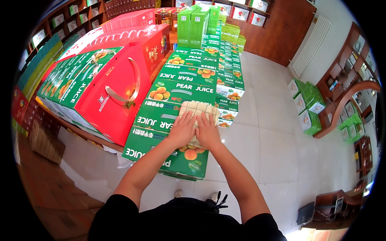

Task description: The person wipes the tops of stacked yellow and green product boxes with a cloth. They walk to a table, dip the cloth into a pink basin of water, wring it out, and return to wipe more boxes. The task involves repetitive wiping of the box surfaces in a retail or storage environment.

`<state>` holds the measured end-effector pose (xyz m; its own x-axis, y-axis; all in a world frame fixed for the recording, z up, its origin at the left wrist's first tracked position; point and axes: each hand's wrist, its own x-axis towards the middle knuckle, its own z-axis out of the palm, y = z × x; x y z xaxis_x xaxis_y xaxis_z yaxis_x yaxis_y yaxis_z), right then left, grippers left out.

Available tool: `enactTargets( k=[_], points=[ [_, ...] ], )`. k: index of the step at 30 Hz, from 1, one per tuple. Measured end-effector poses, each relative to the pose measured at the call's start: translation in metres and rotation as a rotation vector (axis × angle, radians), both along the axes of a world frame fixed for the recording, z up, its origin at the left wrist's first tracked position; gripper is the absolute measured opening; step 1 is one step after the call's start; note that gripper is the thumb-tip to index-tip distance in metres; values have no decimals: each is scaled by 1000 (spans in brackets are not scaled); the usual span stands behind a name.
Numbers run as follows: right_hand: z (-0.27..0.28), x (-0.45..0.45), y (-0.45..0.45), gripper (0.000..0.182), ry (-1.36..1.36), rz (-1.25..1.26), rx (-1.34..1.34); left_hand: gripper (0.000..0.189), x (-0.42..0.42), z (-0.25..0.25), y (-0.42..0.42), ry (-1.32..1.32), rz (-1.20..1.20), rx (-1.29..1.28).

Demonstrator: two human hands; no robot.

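Observation:
A folded beige checked cloth (199, 107) lies on top of a row of green pear juice cartons (150, 117). My left hand (182, 130) rests flat on the left part of the cloth, fingers pointing away from me. Beside it, my right hand (208, 132) presses on the cloth's right part, and the two thumbs meet or nearly meet. Neither hand is curled around anything. The cloth spans the right end of one carton and reaches the nearest carton (188, 167), whose printed fruit is partly covered by it.
Left of the row stands a red gift bag (116, 96) with ribbon handles, beside more juice cartons (68, 75). Tall light-green boxes (189, 28) stand at the far end. Lower stacks (230, 79) line the right side. Green-and-white boxes (310, 98) sit on the tiled floor (271, 126).

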<state>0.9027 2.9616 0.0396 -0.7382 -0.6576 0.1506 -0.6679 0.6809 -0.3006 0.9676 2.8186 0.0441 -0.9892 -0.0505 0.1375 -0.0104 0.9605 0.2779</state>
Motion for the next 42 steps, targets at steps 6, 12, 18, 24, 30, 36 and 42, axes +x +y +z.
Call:
enactTargets(
  k=[6, 12, 18, 24, 30, 36, 42],
  points=[
    [-4, 11, 23, 59, 55, 204, -64, 59, 36, 0, 35, 9, 151, -26],
    [-2, -22, 43, 56, 25, 499, -155, 59, 38, 7, 84, 25, 407, -68],
    [3, -79, 33, 55, 10, 642, -79, 59, -8, 2, 101, 15, 623, -66],
    [1, -147, 13, 53, 57, 673, -16, 58, -74, -3, 94, 54, 707, -84],
    [1, -224, -20, 52, 57, 669, 9, 58, -152, -3, 63, 63, 711, -52],
    [3, -310, -59, 52, 45, 644, 28, 57, -242, -8, 19, 90, 704, -42],
    [3, -395, -98, 52, 62, 596, 45, 58, -329, -4, -24, 10, 642, 20]
  ],
)
